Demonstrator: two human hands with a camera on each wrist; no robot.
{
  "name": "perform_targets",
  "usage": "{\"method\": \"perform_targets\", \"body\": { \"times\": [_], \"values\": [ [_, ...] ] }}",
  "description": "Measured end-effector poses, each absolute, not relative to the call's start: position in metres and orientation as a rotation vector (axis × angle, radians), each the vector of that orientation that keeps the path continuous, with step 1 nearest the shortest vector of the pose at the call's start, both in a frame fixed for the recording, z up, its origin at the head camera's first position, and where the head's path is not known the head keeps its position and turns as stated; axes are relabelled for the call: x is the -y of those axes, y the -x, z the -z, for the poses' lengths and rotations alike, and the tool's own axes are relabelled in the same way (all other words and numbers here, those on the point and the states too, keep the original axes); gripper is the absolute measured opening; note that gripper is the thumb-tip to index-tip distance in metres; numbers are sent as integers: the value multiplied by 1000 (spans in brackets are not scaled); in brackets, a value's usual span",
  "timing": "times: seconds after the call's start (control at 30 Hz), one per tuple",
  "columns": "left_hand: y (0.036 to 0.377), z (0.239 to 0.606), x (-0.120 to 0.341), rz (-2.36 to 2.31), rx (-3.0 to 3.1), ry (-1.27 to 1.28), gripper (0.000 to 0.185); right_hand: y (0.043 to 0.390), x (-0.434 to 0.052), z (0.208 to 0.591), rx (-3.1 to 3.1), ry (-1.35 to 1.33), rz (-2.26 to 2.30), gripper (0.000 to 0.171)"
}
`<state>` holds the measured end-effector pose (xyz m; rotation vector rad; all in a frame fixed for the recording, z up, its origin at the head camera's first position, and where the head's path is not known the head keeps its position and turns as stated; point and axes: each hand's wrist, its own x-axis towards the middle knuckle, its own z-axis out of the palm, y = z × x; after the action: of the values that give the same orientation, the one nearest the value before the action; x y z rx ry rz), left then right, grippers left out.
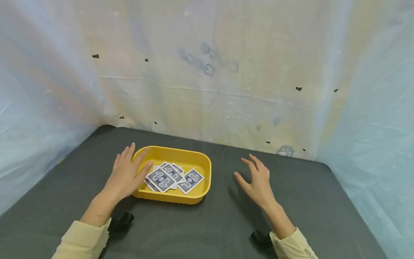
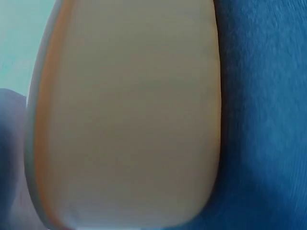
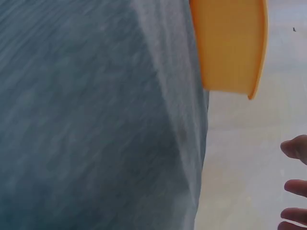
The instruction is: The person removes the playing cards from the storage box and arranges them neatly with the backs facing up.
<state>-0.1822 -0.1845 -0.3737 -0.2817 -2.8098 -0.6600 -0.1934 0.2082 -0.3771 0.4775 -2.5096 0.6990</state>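
A yellow plastic tray [image 1: 203, 165] stands on the dark table, left of the middle in the head view. Several playing cards [image 1: 161, 179] lie face down and overlapping inside it, with blue and white patterned backs. My left hand [image 1: 126, 175] hovers at the tray's left end with its fingers spread; whether it touches the rim cannot be told. To the right of the tray, my right hand [image 1: 257, 181] is held apart from it above the table, fingers extended and holding nothing. The tray's outer wall [image 2: 129, 115] fills most of the left wrist view. Right-hand fingertips [image 3: 295, 188] show at the edge of the right wrist view.
Dark grey cloth covers the table [image 1: 194, 230]. A pale translucent sheet [image 1: 207, 90] with small dark marks hangs behind the table and along both sides. Black wrist-worn devices [image 1: 122, 222] sit below both wrists.
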Motion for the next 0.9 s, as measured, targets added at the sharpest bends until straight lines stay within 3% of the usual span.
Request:
{"method": "perform_targets", "body": {
  "times": [0.27, 0.6, 0.9],
  "values": [
    [180, 379, 198, 779, 2867, 170, 58, 194, -197, 372, 2564, -469, -738, 51],
    [186, 383, 217, 1011, 2793, 239, 52, 202, -171, 356, 2534, -549, -976, 43],
    [193, 387, 232, 1276, 2860, 222, 54, 215, -142, 337, 2675, -469, -1311, 39]
  ]
}}
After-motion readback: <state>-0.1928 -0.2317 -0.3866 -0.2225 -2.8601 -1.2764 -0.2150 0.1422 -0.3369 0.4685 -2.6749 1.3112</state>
